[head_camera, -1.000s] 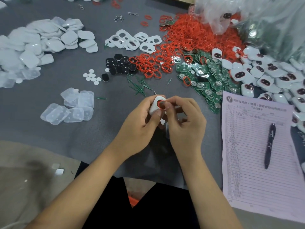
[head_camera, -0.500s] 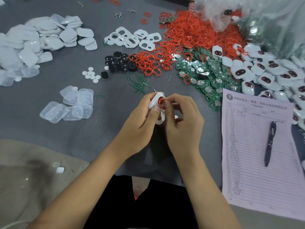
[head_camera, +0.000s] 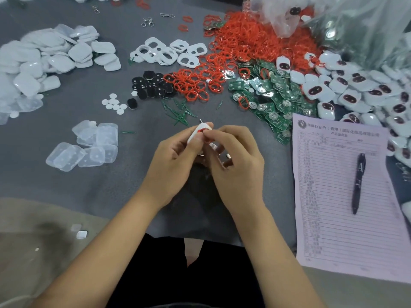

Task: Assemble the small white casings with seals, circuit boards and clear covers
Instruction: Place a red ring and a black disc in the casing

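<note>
My left hand (head_camera: 175,156) grips a small white casing (head_camera: 195,135), tilted up above the grey table. My right hand (head_camera: 235,156) pinches a red seal ring (head_camera: 203,131) against the casing's opening with thumb and forefinger. More small parts show between my right fingers, partly hidden. Red seals (head_camera: 249,45) lie heaped at the back, green circuit boards (head_camera: 269,101) to their right front, clear covers (head_camera: 89,145) at the left.
White casings with dark windows (head_camera: 355,90) pile up at the right beside a plastic bag (head_camera: 355,25). A printed sheet (head_camera: 347,196) with a pen (head_camera: 358,183) lies at the right. White back shells (head_camera: 44,63), white frames (head_camera: 169,52), black pads (head_camera: 153,85) and green pins (head_camera: 180,112) lie behind.
My hands stay together on the casing and seal. My right fingertips have shifted slightly along the red ring. The view has dipped a little.
</note>
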Motion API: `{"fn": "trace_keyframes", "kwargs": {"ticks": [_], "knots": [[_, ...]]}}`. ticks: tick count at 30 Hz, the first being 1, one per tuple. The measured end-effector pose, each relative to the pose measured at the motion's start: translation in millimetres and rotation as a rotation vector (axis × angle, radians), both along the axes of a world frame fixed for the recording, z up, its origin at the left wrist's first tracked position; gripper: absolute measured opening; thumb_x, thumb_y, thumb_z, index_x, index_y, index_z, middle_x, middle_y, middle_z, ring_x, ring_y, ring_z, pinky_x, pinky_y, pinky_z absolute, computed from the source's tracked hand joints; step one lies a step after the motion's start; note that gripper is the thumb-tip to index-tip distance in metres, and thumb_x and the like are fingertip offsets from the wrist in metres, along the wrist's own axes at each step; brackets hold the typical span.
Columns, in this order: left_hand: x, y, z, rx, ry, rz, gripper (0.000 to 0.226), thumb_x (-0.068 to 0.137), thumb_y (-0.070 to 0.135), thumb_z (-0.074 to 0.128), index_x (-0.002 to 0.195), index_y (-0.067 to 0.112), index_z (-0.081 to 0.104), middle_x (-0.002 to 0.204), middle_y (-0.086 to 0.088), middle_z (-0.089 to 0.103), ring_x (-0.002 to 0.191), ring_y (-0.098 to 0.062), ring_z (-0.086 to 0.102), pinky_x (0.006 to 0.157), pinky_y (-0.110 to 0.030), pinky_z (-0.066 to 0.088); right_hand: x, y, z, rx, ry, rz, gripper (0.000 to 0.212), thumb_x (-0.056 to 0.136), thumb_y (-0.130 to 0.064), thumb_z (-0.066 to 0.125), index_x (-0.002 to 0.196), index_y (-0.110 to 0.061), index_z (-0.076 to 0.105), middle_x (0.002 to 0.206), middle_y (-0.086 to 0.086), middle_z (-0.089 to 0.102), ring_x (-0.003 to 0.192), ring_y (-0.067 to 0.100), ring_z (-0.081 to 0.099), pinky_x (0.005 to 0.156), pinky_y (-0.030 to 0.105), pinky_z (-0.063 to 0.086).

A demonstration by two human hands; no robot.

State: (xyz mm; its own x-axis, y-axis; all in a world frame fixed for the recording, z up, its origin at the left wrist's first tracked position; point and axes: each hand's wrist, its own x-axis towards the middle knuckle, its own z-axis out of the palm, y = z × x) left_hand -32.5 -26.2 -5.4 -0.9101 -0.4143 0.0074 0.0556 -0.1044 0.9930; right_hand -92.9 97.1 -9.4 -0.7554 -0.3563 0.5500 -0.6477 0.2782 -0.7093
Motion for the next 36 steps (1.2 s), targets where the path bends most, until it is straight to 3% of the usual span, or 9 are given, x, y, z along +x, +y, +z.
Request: {"fn": "trace_keyframes", "kwargs": {"ticks": [4, 9, 12, 15, 17, 21, 26, 31, 36], "knots": [[-2.6, 0.5, -2.3, 0.066, 0.012, -0.040, 0.033, 0.107, 0.026, 0.047, 0.129, 0.018, 0.069, 0.118, -0.006, 0.075, 0.101, -0.018, 0.071, 0.080, -0.030, 0.058, -1.0, 2.6, 1.0, -0.022, -0.022, -0.023, 0.008, 0.093, -0.007, 0.076, 0.099, -0.008, 0.081, 0.107, 0.006, 0.068, 0.090, 0.014, 0.069, 0.067, 0.039, 0.057], [-3.3, -2.2, -5.4, 0.128, 0.049, -0.029, 0.036, 0.109, 0.026, 0.040, 0.122, 0.021, 0.074, 0.122, -0.004, 0.073, 0.112, -0.020, 0.069, 0.089, -0.032, 0.059, -2.7, 1.7, 3.5, -0.083, -0.001, -0.037, 0.005, 0.092, -0.005, 0.076, 0.097, -0.005, 0.079, 0.105, 0.007, 0.068, 0.089, 0.011, 0.067, 0.066, 0.022, 0.053], [-2.7, -1.9, -5.7, 0.047, 0.037, 0.026, 0.036, 0.111, 0.029, 0.039, 0.127, 0.019, 0.070, 0.125, -0.003, 0.072, 0.118, -0.021, 0.068, 0.099, -0.041, 0.057, -3.8, 0.5, 0.0, -0.096, 0.001, -0.044, 0.007, 0.093, -0.005, 0.077, 0.100, -0.007, 0.078, 0.110, 0.004, 0.068, 0.098, 0.012, 0.069, 0.068, 0.029, 0.058], [-2.4, -1.2, -6.3, -0.080, 0.002, 0.084, 0.035, 0.112, 0.030, 0.042, 0.132, 0.015, 0.067, 0.125, -0.006, 0.071, 0.112, -0.027, 0.070, 0.099, -0.047, 0.056, -2.5, -2.4, -0.8, -0.107, -0.024, -0.034, 0.017, 0.092, -0.009, 0.079, 0.105, -0.017, 0.071, 0.106, -0.004, 0.069, 0.096, 0.009, 0.069, 0.071, 0.031, 0.058], [-1.7, -0.2, -4.5, -0.134, 0.005, 0.104, 0.032, 0.112, 0.025, 0.046, 0.132, 0.013, 0.068, 0.121, -0.006, 0.073, 0.105, -0.024, 0.072, 0.093, -0.040, 0.059, -2.0, -3.0, -0.8, -0.112, -0.050, -0.040, 0.024, 0.093, -0.011, 0.079, 0.114, -0.019, 0.069, 0.106, -0.004, 0.070, 0.094, 0.011, 0.070, 0.072, 0.032, 0.059], [-1.3, 2.4, -0.4, -0.181, 0.055, 0.114, 0.026, 0.109, 0.016, 0.053, 0.127, 0.012, 0.071, 0.111, 0.003, 0.077, 0.098, -0.013, 0.073, 0.081, -0.017, 0.055, -4.9, -1.4, -1.9, -0.068, -0.006, -0.034, 0.019, 0.094, -0.008, 0.075, 0.112, -0.006, 0.076, 0.108, 0.005, 0.067, 0.095, 0.016, 0.069, 0.071, 0.030, 0.060], [0.5, 2.7, -0.1, -0.166, 0.054, 0.095, 0.022, 0.108, 0.016, 0.053, 0.120, 0.014, 0.072, 0.101, 0.006, 0.078, 0.091, -0.006, 0.072, 0.079, -0.017, 0.054, -4.0, -0.6, 2.4, -0.066, -0.022, 0.013, 0.017, 0.092, -0.006, 0.074, 0.109, -0.006, 0.075, 0.107, 0.006, 0.064, 0.096, 0.014, 0.067, 0.073, 0.020, 0.055], [1.9, 2.9, 1.4, -0.190, 0.040, 0.023, 0.022, 0.110, 0.022, 0.049, 0.114, 0.021, 0.070, 0.102, 0.013, 0.077, 0.093, -0.003, 0.072, 0.078, -0.013, 0.052, -8.2, 2.9, 2.2, -0.111, -0.114, 0.051, 0.015, 0.092, -0.008, 0.075, 0.106, -0.010, 0.074, 0.106, 0.002, 0.061, 0.094, 0.020, 0.066, 0.068, 0.045, 0.058], [3.9, 1.3, 3.6, -0.255, 0.043, 0.025, 0.023, 0.110, 0.023, 0.048, 0.119, 0.025, 0.068, 0.106, 0.018, 0.076, 0.098, -0.001, 0.072, 0.081, -0.012, 0.051, -8.4, 2.7, 2.4, -0.106, -0.120, 0.059, 0.015, 0.092, -0.010, 0.076, 0.107, -0.012, 0.075, 0.106, 0.003, 0.060, 0.093, 0.021, 0.066, 0.063, 0.039, 0.057]]}}
